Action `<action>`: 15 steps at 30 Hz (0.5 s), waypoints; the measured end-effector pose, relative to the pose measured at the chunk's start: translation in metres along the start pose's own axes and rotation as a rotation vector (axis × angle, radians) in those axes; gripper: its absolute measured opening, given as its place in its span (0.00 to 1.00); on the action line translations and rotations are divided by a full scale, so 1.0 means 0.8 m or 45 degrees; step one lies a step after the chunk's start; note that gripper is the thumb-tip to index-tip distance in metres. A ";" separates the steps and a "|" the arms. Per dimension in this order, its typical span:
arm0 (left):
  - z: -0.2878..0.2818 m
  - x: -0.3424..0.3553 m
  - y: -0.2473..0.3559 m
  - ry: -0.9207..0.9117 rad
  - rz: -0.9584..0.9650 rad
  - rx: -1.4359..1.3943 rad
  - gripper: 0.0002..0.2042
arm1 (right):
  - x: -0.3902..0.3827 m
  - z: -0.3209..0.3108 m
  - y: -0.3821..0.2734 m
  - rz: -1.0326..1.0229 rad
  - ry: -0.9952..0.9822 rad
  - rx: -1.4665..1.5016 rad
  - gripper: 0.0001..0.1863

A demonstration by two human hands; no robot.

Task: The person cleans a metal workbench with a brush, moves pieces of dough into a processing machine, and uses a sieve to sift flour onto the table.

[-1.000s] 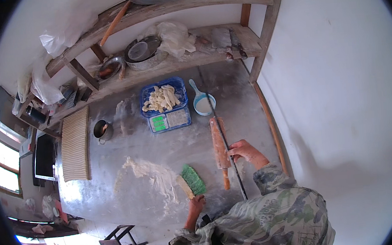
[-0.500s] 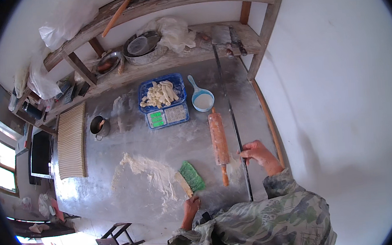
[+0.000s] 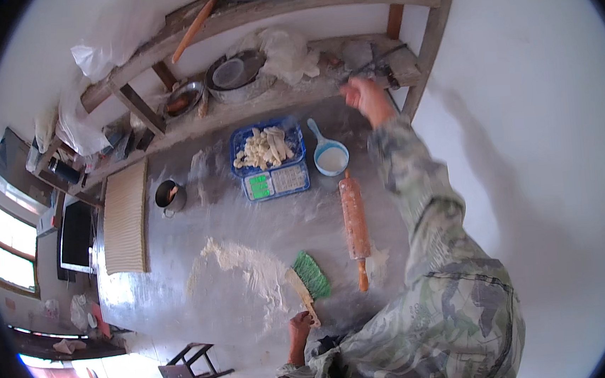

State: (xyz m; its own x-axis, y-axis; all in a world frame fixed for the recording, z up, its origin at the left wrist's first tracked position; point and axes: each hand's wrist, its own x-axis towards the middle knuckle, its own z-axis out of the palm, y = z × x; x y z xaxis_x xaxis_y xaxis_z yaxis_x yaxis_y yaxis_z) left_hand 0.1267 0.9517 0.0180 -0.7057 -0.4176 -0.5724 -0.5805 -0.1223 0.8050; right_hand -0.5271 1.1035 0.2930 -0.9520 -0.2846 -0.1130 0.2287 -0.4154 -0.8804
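Step in hand, my read: left hand (image 3: 300, 325) kept hold of the hand brush (image 3: 312, 275) at the near edge while the right arm did a far reach. Left fingers were curled on the brush's wooden handle, close to its end. Brush head lay just beyond that grip, away from the body, green bristles facing right, wooden back facing left. Any brush move from there called for a firm hold on the handle and a low stroke, I'd judge.

Just left of the brush: a pale flour smear (image 3: 248, 264) on the metal worktable (image 3: 176, 298). Right of the brush, apart from it: a wooden rolling pin (image 3: 354, 219), barrel dusted white, nobody touching it.

Mid-table: steel mug (image 3: 177, 204) to the left, then a digital scale (image 3: 277, 182) with a blue tray of dough pieces (image 3: 264, 147) on its far side. Pale blue dipper (image 3: 332, 159) with white powder sat right of the scale, just past the pin's far handle.

Far end: right hand (image 3: 366, 99) at the front of the lower wooden shelf (image 3: 309, 92), well away from the brush. Hand was blurred; couldn't tell whether it was empty or gripping something. Cleaver (image 3: 358, 55) and a dark knife handle (image 3: 391, 77) lay right by it, so that reach called for clearance, in my view.
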 end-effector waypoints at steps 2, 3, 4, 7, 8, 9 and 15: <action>-0.024 -0.008 -0.038 0.079 -0.069 -0.008 0.16 | 0.038 0.022 -0.019 -0.184 -0.018 0.221 0.12; -0.026 -0.009 -0.041 0.113 -0.114 -0.058 0.17 | 0.045 0.025 -0.022 -0.209 -0.026 0.200 0.12; -0.023 -0.010 -0.041 0.143 -0.158 -0.112 0.17 | 0.049 0.028 -0.027 -0.238 -0.034 0.171 0.13; -0.010 -0.027 -0.020 0.145 -0.208 -0.133 0.16 | 0.009 0.018 0.021 -0.180 -0.059 -0.099 0.14; -0.008 -0.034 -0.015 0.156 -0.220 -0.123 0.16 | -0.024 0.018 0.049 -0.131 -0.086 -0.208 0.14; -0.003 -0.028 -0.016 0.075 -0.130 -0.193 0.15 | -0.058 -0.007 0.078 -0.083 -0.058 -0.322 0.15; 0.029 0.014 0.017 0.022 0.010 0.174 0.14 | -0.395 -0.184 0.324 0.013 0.195 -1.305 0.25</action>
State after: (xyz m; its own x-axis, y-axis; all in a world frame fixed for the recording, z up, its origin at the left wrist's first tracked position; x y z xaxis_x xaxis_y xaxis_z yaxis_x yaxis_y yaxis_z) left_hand 0.1012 0.9662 0.0189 -0.7042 -0.4336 -0.5622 -0.6257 0.0048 0.7801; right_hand -0.1968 1.2129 0.0329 -0.9831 -0.1410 -0.1166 0.0221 0.5412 -0.8406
